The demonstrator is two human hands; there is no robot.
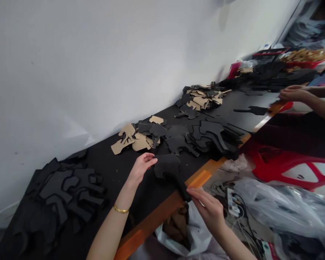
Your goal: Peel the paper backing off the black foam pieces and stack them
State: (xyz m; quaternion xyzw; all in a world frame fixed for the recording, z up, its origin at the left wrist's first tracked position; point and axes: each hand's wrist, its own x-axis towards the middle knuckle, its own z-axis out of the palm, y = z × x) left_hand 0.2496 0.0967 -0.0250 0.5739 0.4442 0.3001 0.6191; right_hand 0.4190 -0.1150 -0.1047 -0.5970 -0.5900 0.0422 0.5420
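Observation:
A flat black cut-out piece point(166, 165), with a broad end and a narrow arm, spans the gap between both my hands. My left hand point(142, 167) pinches its broad end over the black tabletop point(111, 184). At the table's front edge, my right hand point(206, 206) grips the tip of its narrow arm. Just beyond lies a pile of similar black pieces point(178, 141), and beside that are tan-faced cut-outs point(141, 141). To the left rests another heap of black pieces point(67, 189).
A wooden strip point(157, 216) edges the table, with an open white bag point(197, 231) below it. Another person's hands point(295, 94) are at the far right. A power strip point(233, 202), clear plastic bags point(289, 209) and a red chair point(281, 168) stand lower right.

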